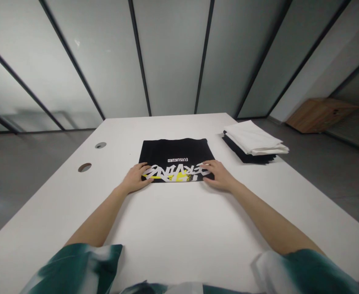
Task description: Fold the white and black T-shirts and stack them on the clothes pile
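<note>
A black folded T-shirt (pixel 176 155) with white and yellow lettering lies flat in the middle of the white table (pixel 173 228). My left hand (pixel 136 178) rests on its near left corner, fingers stretched out flat on the fabric. My right hand (pixel 218 174) lies on the near right corner, fingers likewise flat and slightly spread. Neither hand grips the cloth; both press on its near edge.
A stack of folded garments (pixel 254 142), white on top of black, sits at the table's far right. Two round cable holes (pixel 84 167) are in the table's left side. Frosted glass panels stand behind; a wooden box (pixel 318 113) is on the floor at right.
</note>
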{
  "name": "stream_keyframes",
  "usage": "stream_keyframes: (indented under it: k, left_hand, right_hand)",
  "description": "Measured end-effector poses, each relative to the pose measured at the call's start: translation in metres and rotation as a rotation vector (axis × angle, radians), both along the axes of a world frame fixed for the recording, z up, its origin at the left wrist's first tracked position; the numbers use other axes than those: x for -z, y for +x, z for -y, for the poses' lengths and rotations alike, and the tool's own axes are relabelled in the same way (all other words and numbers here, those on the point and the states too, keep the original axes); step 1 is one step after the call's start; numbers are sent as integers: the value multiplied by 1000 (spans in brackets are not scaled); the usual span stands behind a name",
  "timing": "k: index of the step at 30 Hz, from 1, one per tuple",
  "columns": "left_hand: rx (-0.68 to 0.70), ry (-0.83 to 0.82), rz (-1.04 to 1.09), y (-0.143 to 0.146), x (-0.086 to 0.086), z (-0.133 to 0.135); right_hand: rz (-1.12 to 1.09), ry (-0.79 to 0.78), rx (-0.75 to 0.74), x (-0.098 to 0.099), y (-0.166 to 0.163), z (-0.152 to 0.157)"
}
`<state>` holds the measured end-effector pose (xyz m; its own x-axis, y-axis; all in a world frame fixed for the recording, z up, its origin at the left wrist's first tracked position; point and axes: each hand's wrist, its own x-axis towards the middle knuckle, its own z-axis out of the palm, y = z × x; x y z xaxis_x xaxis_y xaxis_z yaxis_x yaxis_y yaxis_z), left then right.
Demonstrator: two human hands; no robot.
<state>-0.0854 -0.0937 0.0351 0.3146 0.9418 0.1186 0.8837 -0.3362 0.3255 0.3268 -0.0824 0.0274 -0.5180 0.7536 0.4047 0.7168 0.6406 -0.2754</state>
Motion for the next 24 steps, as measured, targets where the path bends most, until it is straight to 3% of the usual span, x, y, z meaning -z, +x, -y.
stream_keyframes:
  k: [3, 7, 11, 15, 17, 18, 20, 24]
  left_hand:
    - [64, -127, -20, -3, -6, 1]
    - [105, -153, -55, -6, -17, -2]
    - [172, -179, -238, 18, -29, 10]
    - [469, -281, -86, 67, -42, 29]
    - [618, -384, 102, 87, -47, 25]
    - [620, -402, 177, 93, -48, 17]
    - [439, -327, 243, 98, -47, -10]
    - [-112, -22, 113, 90, -32, -83]
  right_hand:
    - [131, -39, -75, 5, -12, 2]
    - [228, -28, -3, 5, -12, -3]
    - [402, -92, 92, -7, -6, -18]
    - [451, -130, 352, -24, 0, -46]
    - [394, -116, 546, -31, 3, -59]
    - [354, -111, 626, -33, 4, -63]
    - [288, -126, 725, -33, 5, -67]
    - [283, -267, 780, -25, 2, -56]
